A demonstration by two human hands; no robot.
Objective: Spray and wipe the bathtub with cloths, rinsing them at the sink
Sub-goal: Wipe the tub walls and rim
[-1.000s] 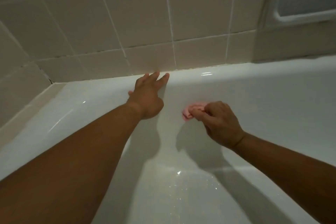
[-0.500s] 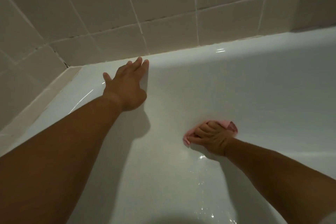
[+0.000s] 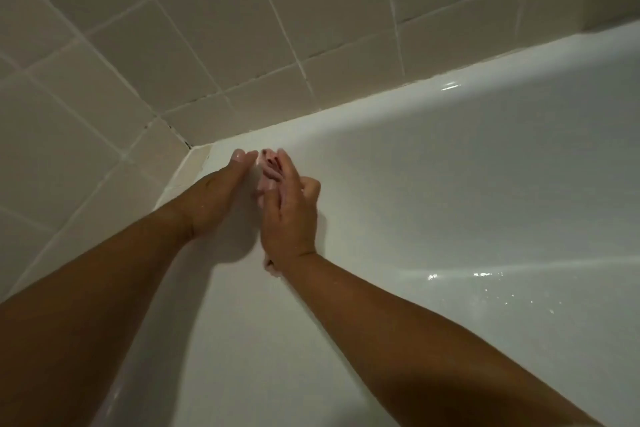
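Right hand (image 3: 289, 215) presses the cloth (image 3: 268, 170) flat-fingered into the tub (image 3: 450, 184) corner, left hand (image 3: 216, 194) braced open beside it. Wet enamel: that bracing palm could slip

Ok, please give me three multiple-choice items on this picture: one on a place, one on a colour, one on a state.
1. Where is the pink cloth? A on a shelf; B under the right hand, against the bathtub; C over a tap.
2. What colour are the wall tiles? A blue; B black; C beige.
3. How is the left hand? A fingers straight, holding nothing; B a fist; C gripping a bottle.
Answers: B, pink shows at its fingers and wrist; C, every tile looks beige; A, it rests flat on the bathtub.
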